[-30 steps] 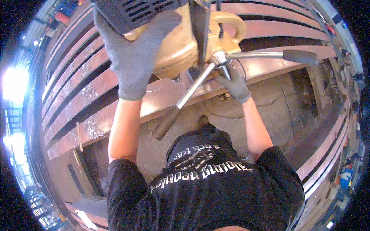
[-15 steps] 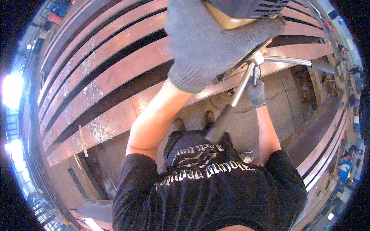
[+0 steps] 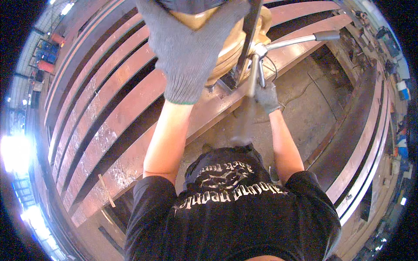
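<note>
A yellow-bodied magnetic drill (image 3: pixel 230 54) with a dark motor housing stands on a steel beam at the top of the view. My left hand (image 3: pixel 185 56), in a grey knit glove, is wrapped round its upper body, thumb and fingers spread in a V. Metal spokes with dark grips radiate from the drill's hub; one feed handle (image 3: pixel 291 43) points right, and another, blurred, points down toward me. My right hand (image 3: pixel 267 98), gloved too, is closed round a short spoke below the hub. A thin black cable loops beside it.
Long rust-brown steel beams (image 3: pixel 117 98) lie side by side with dark gaps between them. More beams (image 3: pixel 370 143) lie at the right. A thin wooden strip (image 3: pixel 106 190) leans on the near beam's edge. Rods and cable lie on the concrete floor (image 3: pixel 300 100).
The view has turned, so the drill and both hands appear further left. More of the drill's yellow body shows. The feed spokes have swung round the hub, and the lower one is smeared by motion.
</note>
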